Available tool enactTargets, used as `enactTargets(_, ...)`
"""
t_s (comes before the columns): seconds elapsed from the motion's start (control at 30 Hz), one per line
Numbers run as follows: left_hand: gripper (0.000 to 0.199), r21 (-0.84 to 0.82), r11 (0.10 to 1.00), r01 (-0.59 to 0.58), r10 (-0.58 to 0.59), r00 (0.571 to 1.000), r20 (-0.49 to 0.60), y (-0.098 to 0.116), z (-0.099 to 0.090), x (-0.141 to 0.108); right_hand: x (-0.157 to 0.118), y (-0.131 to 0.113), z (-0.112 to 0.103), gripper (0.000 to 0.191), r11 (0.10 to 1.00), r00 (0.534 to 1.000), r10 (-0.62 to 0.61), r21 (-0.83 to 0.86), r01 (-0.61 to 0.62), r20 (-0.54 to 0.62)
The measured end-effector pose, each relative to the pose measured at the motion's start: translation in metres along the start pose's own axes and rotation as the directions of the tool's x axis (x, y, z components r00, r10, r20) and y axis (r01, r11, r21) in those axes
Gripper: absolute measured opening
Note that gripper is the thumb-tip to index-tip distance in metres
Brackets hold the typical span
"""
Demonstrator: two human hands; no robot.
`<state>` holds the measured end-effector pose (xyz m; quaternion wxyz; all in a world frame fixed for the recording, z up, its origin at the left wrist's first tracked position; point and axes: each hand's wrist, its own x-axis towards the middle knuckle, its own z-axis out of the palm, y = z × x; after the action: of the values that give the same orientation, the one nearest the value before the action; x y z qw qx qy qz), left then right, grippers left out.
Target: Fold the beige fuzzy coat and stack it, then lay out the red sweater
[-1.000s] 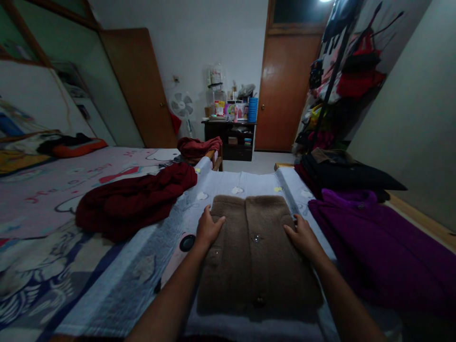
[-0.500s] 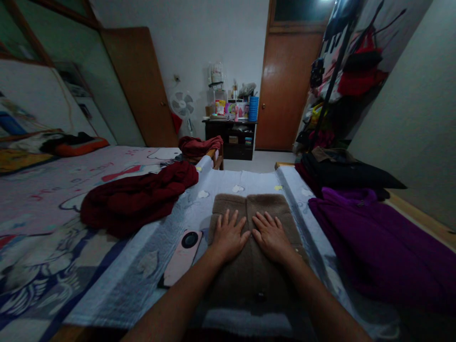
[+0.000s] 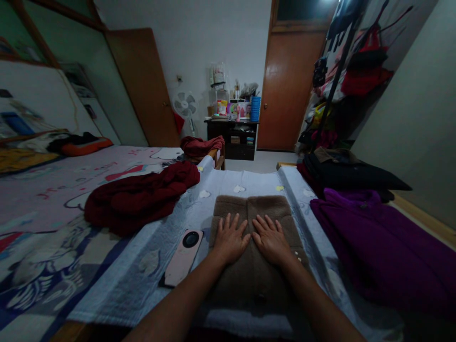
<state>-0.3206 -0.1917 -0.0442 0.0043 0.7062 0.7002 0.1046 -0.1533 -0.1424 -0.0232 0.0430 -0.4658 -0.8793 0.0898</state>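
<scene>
A folded brown garment lies on a light blue patterned sheet straight in front of me. My left hand rests palm down on its left half, fingers spread. Palm down as well, my right hand lies on the right half with its fingers stretched out. The two thumbs almost meet over the middle line of the cloth. Small pale buttons show by my right wrist, and a dark spot shows on the near part. Left of the garment lies a pink phone, camera side up.
A dark red crumpled garment lies on the patterned bed at left. To the right are a folded purple garment and a stack of dark clothes. A fan, a black cabinet and a brown door stand at the back.
Both hands have slid slightly toward me on the brown garment, staying flat. The whole view has shifted a little; the garment and phone have otherwise kept their places.
</scene>
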Motion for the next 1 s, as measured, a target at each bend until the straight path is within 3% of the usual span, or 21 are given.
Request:
enactTargets(0.3, 0.056, -0.062, 0.998, -0.007, 0.01, 0.999, 0.054, -0.004, -0.011, 0.005, 0.001, -0.002, -0.015, 0.052, 0.999, 1.0, -0.018, 0.04, 0.018, 0.009)
enactTargets(0.43, 0.05, -0.077, 0.995, -0.067, 0.071, 0.996, 0.06, -0.008, -0.026, 0.026, 0.016, 0.001, -0.036, 0.041, 0.992, 0.994, -0.111, 0.068, 0.11, 0.012)
enactTargets(0.53, 0.049, -0.058, 0.99, -0.126, 0.129, 0.99, 0.052, -0.011, -0.033, 0.05, 0.034, 0.006, -0.043, 0.04, 0.99, 0.989, -0.131, 0.041, 0.134, -0.061)
enactTargets(0.6, 0.051, -0.042, 0.989, -0.138, 0.141, 0.987, 0.079, -0.014, -0.033, 0.064, 0.045, 0.01, -0.039, 0.044, 0.996, 0.99, -0.091, -0.009, 0.09, -0.107)
enactTargets(0.7, 0.055, -0.044, 0.992, -0.121, 0.127, 0.98, 0.154, -0.018, -0.024, 0.075, 0.055, 0.016, -0.022, 0.049, 0.998, 0.996, -0.026, -0.057, 0.021, -0.085)
enactTargets(0.83, 0.058, -0.051, 0.992, -0.114, 0.121, 0.975, 0.185, -0.022, -0.01, 0.077, 0.06, 0.02, -0.003, 0.051, 0.997, 0.999, -0.016, -0.072, 0.013, -0.048)
enactTargets(1.0, 0.059, -0.039, 0.994, -0.104, 0.11, 0.975, 0.192, -0.022, -0.003, 0.075, 0.061, 0.021, 0.003, 0.053, 0.997, 1.0, -0.023, -0.08, 0.022, -0.017)
